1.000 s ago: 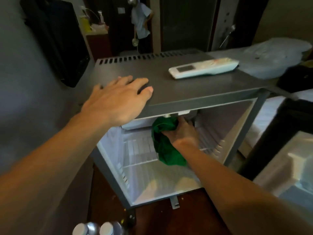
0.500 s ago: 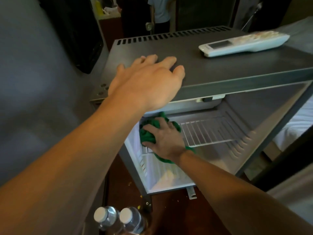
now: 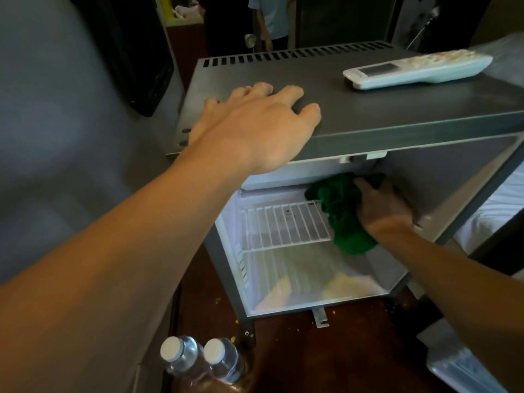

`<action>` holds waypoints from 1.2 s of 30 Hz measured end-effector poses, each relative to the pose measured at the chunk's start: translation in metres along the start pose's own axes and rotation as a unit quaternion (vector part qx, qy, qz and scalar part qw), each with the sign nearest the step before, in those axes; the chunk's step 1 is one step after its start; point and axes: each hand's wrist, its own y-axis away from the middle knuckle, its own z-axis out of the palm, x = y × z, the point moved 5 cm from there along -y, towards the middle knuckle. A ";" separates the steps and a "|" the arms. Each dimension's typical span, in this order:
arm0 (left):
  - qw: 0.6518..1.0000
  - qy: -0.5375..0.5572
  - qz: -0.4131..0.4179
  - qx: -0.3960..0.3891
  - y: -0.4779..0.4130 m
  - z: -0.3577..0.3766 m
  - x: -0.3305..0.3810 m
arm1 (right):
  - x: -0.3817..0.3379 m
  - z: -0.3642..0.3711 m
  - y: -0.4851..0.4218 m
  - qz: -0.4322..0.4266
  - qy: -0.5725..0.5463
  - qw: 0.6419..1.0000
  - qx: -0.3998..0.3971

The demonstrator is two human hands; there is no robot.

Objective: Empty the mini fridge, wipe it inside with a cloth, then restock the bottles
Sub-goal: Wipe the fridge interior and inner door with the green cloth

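The grey mini fridge [image 3: 397,120] stands open in front of me, its white inside bare except for a wire shelf [image 3: 283,225]. My left hand [image 3: 255,129] lies flat, fingers spread, on the fridge's top near its front left corner. My right hand [image 3: 382,208] reaches inside and presses a bunched green cloth [image 3: 343,214] against the upper right part of the interior, over the right end of the shelf. Two clear water bottles with white caps [image 3: 198,358] stand on the floor at the lower left, outside the fridge.
A white remote control [image 3: 416,70] lies on the fridge top at the right. The open fridge door [image 3: 459,367] shows at the lower right. A grey wall is at the left with a dark box [image 3: 133,52] on it. A person [image 3: 272,18] stands behind. Crumbs dot the dark red floor [image 3: 297,350].
My right hand has swept the green cloth from the left side of the shelf to the upper right of the interior. The left hand stays on the fridge top.
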 end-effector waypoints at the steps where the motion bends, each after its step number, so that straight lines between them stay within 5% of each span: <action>1: 1.000 -0.003 0.000 0.003 -0.001 0.000 0.000 | 0.007 0.004 -0.001 0.012 -0.017 1.000 -0.002; 8: 1.000 -0.020 0.002 -0.001 -0.003 0.002 0.004 | -0.007 0.016 0.021 0.090 -0.153 0.984 -0.013; 14: 1.000 -0.022 -0.003 -0.004 -0.004 0.002 0.002 | -0.037 -0.005 0.031 0.033 -0.183 0.982 -0.035; 19: 1.000 -0.017 -0.002 -0.007 -0.003 0.000 0.004 | -0.086 -0.018 0.047 -0.003 -0.381 0.922 -0.068; 21: 1.000 -0.016 -0.005 -0.010 -0.001 0.001 0.004 | -0.108 -0.025 0.051 0.016 -0.523 0.847 -0.098; 25: 1.000 -0.011 -0.008 -0.011 -0.001 -0.001 0.003 | -0.153 -0.054 0.054 0.102 -0.863 0.471 -0.154; 28: 1.000 -0.010 -0.007 -0.011 -0.001 0.000 0.004 | -0.183 -0.071 0.048 0.089 -0.921 0.328 -0.190; 30: 1.000 -0.011 -0.006 -0.008 -0.001 0.001 0.004 | -0.199 -0.072 0.051 0.083 -0.917 0.335 -0.200; 34: 1.000 -0.017 -0.007 0.001 -0.002 0.001 0.005 | -0.210 -0.062 0.054 0.010 -0.797 0.584 -0.155; 36: 1.000 -0.017 -0.006 0.001 -0.003 0.001 0.004 | -0.212 -0.060 0.056 -0.003 -0.759 0.631 -0.161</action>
